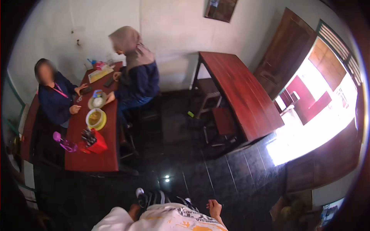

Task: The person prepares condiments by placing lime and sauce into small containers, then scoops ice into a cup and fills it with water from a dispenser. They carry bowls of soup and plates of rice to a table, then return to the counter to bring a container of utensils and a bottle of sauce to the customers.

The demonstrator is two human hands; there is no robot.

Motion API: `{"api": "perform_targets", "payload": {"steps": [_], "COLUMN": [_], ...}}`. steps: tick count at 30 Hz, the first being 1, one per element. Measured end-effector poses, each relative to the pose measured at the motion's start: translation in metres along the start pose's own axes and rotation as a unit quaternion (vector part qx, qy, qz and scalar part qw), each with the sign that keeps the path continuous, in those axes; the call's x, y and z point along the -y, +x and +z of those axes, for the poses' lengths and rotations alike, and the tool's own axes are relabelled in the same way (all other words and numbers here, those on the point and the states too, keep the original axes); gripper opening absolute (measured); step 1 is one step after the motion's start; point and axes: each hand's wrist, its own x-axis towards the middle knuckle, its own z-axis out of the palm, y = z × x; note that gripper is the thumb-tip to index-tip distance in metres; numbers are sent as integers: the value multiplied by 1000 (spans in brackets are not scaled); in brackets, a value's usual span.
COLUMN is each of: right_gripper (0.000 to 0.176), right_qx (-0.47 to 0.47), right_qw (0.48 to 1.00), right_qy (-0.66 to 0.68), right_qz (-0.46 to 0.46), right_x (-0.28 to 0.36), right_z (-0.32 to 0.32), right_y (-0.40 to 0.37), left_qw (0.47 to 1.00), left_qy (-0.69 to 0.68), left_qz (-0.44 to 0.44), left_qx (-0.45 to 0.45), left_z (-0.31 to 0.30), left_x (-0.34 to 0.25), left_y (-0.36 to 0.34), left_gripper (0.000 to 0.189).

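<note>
Fingers of the right hand (214, 208) hang loosely spread beside the white printed shirt (169, 220), holding nothing and touching nothing; the left hand does not show, so its state cannot be told. Nothing has been picked up, as far as can be seen. Nearest the hand is a black-and-white striped shoe (154, 198) on the dark glossy tiled floor (231, 177). Well apart, two people sit at a long red-brown wooden table (92, 161) bearing a yellow bowl of soup (95, 118) and a red cutlery holder (99, 144). A second red-brown table (239, 88), with wooden stools (223, 121) beside it, stands between them and the bright open doorway (308, 127).
</note>
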Motion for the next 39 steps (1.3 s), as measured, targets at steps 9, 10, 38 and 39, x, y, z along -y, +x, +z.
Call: {"api": "perform_targets", "payload": {"steps": [9,10,38,39], "right_gripper": [39,41,18,16], "right_qx": [-188,-218,-302,-351], "right_qw": [977,971,685,690], "right_qy": [56,41,340,361], "right_qz": [87,88,569,521], "right_x": [-126,-148,-684,-691], "right_z": [-188,-208,-719,-780], "right_y": [108,124,534,588], "left_qw": [978,974,867,881], "left_qy": [-14,-19,317,276], "left_qz": [110,124,214,218], "left_qx": [174,187,319,316], "left_z": [199,217,980,987], "left_x": [-417,-451,-1311,-1328], "left_y": [-5,-6,-62,-55], "left_gripper": [22,21,13,12]}}
